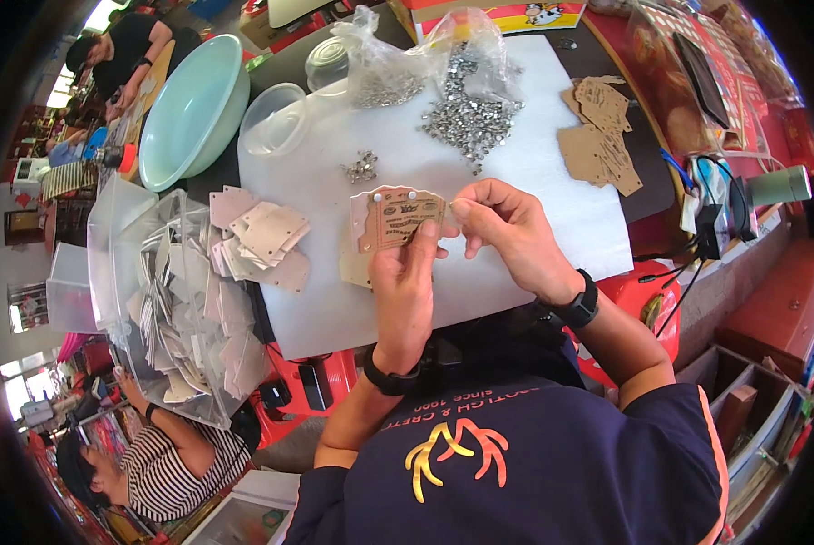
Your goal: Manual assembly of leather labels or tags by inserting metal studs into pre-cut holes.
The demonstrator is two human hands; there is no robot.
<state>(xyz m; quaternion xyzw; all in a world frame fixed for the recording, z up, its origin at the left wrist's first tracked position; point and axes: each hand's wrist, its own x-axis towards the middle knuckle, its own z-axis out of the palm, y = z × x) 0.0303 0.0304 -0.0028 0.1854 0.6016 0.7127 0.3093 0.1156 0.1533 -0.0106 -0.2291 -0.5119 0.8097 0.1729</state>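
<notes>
Over the white work sheet (552, 209), my left hand (403, 291) grips a brown printed card (393, 225) with a pale card layer showing at its left edge. Two round metal pieces sit along the card's top edge. My right hand (522, 238) is closed in a pinch at the card's right edge; whatever lies between thumb and forefinger is too small to make out. Part of another brown card (354, 267) shows on the sheet beneath my left hand. Beyond the held card lies a small cluster of metal pieces (361, 169).
Farther off, a metal-piece heap (470, 127) spills from a clear plastic bag (466, 45). Brown cards (597, 159) lie right. At left are pale cards (266, 232), a filled clear bin (107, 245) and a pale-blue basin (193, 113). Two people sit farther left.
</notes>
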